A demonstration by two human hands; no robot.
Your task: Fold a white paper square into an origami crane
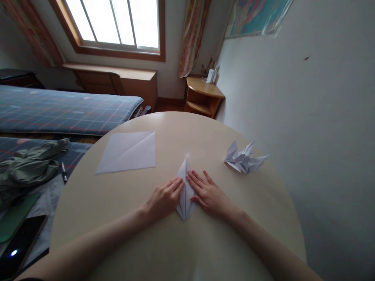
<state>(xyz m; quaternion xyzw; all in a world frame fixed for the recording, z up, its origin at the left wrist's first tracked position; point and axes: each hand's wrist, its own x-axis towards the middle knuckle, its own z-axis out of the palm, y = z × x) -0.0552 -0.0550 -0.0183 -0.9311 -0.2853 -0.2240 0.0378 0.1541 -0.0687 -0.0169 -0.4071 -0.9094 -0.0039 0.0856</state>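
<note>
A white sheet folded into a narrow kite-like diamond, the folded paper [184, 195], lies on the round table with its point facing away from me. A crease or slit runs down its middle. My left hand [166, 196] is at its left edge, fingers curled and held together against the paper; the thumb's exact grip is hard to make out. From the right, my right hand [209, 195] lies flat on the paper, fingers stretched and slightly apart, with the fingertips near the centre line.
A white paper square [133, 152] with a diagonal crease lies at the table's left. Several folded paper figures [244, 158] are clustered at the right. Beside the table [175, 125] are a bed [67, 109], a crumpled cloth [35, 164] and a phone [25, 242]. A wall [328, 128] borders the right.
</note>
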